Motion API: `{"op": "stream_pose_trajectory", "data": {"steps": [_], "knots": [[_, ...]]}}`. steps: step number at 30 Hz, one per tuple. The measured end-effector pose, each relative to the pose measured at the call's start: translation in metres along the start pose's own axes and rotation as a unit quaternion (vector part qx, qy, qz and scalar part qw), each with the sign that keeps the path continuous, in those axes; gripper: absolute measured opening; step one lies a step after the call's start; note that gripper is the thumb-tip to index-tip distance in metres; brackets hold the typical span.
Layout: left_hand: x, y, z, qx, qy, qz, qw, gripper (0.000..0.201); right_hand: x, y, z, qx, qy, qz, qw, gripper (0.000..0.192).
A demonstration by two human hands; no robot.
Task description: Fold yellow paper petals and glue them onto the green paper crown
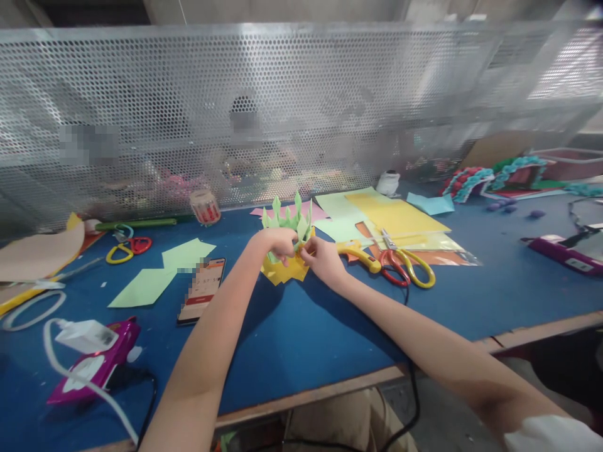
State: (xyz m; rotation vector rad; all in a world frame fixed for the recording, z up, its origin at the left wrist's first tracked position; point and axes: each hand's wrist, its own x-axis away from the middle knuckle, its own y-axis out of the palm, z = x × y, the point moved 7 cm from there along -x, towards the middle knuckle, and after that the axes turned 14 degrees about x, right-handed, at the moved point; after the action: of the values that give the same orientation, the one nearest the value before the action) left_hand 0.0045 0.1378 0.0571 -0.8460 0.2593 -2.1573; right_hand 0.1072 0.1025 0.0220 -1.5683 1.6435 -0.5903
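A folded paper craft with green pointed leaves [298, 220] above a yellow paper base [285, 274] stands in front of me on the blue table. My left hand [277, 243] curls its fingers against the craft's near side, at the top of the yellow part. From the right, my right hand [326, 260] pinches the edge of the yellow base. The fingers hide part of where leaves and base meet. Just right of my right hand lies a yellow glue gun [362, 256]. Beside it are scissors [407, 263] with red and yellow handles.
Left of my arms lie a phone [203, 292], green paper sheets [144, 287], smaller scissors [127, 246] and a purple power strip [101, 364] with a white plug. Yellow sheets [400, 213] are at back right. A perforated metal screen [301, 81] closes off the back.
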Motion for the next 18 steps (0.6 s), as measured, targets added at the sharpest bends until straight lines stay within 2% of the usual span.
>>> {"op": "stream_pose_trajectory", "data": {"steps": [6,10,18], "knots": [[0.008,0.002,0.007,-0.126,-0.038,-0.010,0.991,0.032,-0.001,0.003,0.002,-0.020,-0.004,0.006,1.000,0.032],[0.011,0.000,0.010,-0.182,-0.045,0.004,0.982,0.032,-0.002,0.005,0.002,-0.046,-0.014,0.010,0.999,0.032],[0.005,-0.027,-0.001,-0.224,-0.060,0.075,0.970,0.032,0.012,0.016,-0.009,-0.115,-0.035,0.007,0.993,0.032]]}}
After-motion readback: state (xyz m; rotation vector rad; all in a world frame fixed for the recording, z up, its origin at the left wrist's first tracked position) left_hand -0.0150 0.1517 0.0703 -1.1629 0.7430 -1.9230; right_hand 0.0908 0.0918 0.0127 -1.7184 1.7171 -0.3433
